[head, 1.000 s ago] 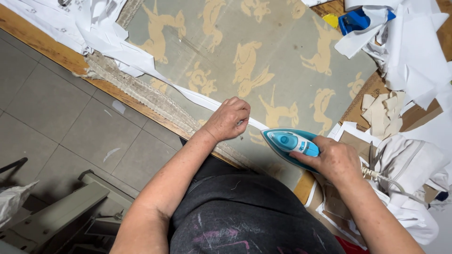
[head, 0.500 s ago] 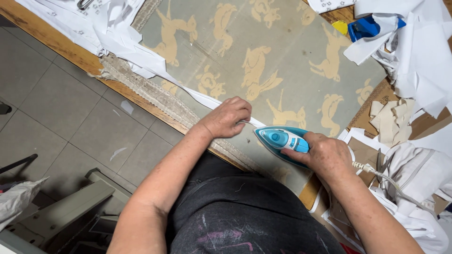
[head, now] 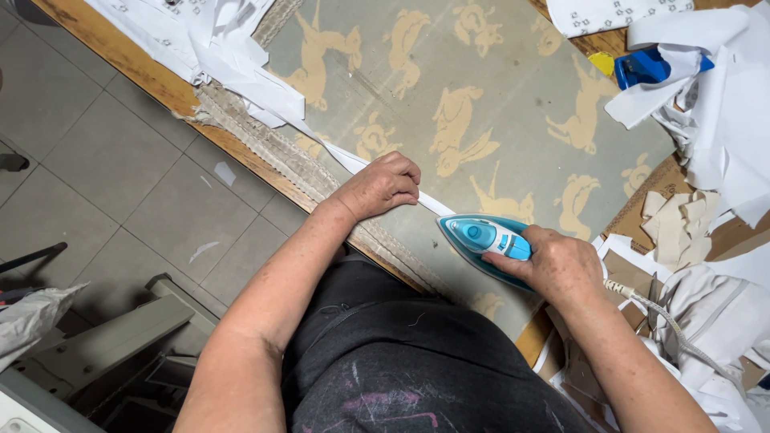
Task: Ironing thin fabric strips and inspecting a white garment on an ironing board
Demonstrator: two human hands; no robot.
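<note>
From the head camera, one turquoise iron [head: 487, 240] sits on one white fabric strip [head: 353, 160] along the padded board [head: 521, 104], the right hand [head: 561, 269] wrapped around its hidden handle, the left hand [head: 378, 186] pressing the strip with curled fingers.

A tailoring workshop: a wooden bench [head: 120, 60] padded with animal-print grey cloth [head: 497, 88], white fabric strips [head: 241, 64] heaped beside a small turquoise iron [head: 481, 236].
</note>
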